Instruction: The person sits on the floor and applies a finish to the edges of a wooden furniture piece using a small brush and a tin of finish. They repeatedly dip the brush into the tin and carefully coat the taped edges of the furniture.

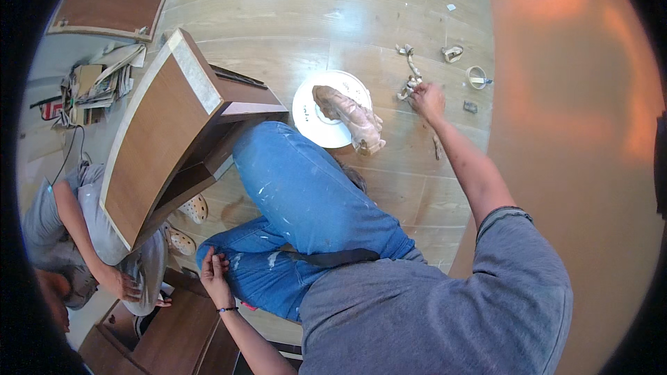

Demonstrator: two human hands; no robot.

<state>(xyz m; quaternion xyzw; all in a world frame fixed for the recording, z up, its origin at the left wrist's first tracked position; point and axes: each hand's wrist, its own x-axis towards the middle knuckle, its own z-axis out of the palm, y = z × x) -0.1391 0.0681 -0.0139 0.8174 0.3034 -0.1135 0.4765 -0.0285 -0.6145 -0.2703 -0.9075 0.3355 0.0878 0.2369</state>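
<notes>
My right hand reaches to the floor at the far right, its fingers closed at the lower end of a twisted, pale, cloth-like strip. My left hand rests by my jeans-covered knee, fingers loosely bent and apart, holding nothing visible. Between my leg and the right hand, a white round lid or plate lies on the floor. Across it lies a crumpled, brown-stained pinkish bag or rag, which overhangs its right edge.
A curved wooden cabinet piece stands left of my leg. Beyond it another person sits. Near my right hand are a tape roll, a small round cup and a grey block. A brown board runs along the right.
</notes>
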